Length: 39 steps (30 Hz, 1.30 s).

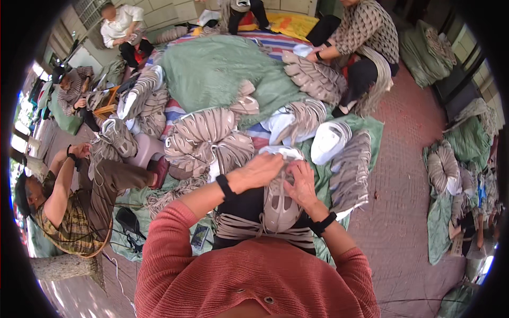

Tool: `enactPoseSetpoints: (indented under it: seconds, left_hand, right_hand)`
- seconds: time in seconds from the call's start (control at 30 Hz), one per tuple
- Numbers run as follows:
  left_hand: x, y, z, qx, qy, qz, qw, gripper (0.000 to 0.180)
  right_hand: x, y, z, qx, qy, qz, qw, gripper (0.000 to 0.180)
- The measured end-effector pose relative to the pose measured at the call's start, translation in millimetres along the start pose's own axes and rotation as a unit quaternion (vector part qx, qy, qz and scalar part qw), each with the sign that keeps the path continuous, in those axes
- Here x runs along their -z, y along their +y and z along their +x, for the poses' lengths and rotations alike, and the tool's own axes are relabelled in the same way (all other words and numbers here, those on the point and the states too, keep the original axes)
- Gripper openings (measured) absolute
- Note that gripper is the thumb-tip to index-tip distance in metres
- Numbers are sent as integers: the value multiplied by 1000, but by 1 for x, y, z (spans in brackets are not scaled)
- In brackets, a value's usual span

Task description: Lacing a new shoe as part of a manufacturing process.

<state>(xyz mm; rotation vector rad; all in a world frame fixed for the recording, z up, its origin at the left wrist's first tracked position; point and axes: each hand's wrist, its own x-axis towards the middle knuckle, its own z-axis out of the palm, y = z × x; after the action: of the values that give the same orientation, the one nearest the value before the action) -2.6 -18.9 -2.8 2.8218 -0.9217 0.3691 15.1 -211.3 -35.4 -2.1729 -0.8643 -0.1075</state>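
Note:
A grey-beige shoe upper lies on my lap with its rounded toe toward me. My right hand grips its right side near the opening, thumb and fingers bent around the edge. My left hand is closed in a pinch over the upper's far left side; what its fingers hold is too small to make out. White lining shows just beyond both hands. Across my thighs runs a bunch of grey-beige laces, partly covered by the upper's toe.
Stacked uppers lie ahead to the left, another row at my right. A white-lined upper rests between. Green sacking covers the middle. Several people sit around, one close on my left. A phone lies by my left thigh.

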Motion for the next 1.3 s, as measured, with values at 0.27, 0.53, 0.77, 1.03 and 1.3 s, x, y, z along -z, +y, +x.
enactPoseSetpoints:
  seconds: [0.27, 0.53, 0.77, 1.03, 1.3]
  left_hand:
    - [65, -97, -235, 541, 106, 29, 834, 17]
    - [37, -76, -402, 596, 279, -135, 741, 12]
    - [-25, -65, -351, 547, 524, -452, 471, 11]
    - [-20, -62, -222, 506, 297, -191, 787, 18]
    - [19, 35, -29, 119, 104, -168, 973, 37]
  right_hand:
    - [16, -60, -17, 184, 7, -77, 980, 16]
    - [-12, -153, -17, 311, -251, 140, 906, 19]
    - [31, -155, 7, 180, -337, 336, 861, 24]
    - [115, -98, -4, 105, -462, 73, 878, 5]
    - [95, -86, -28, 144, -645, -34, 749, 27]
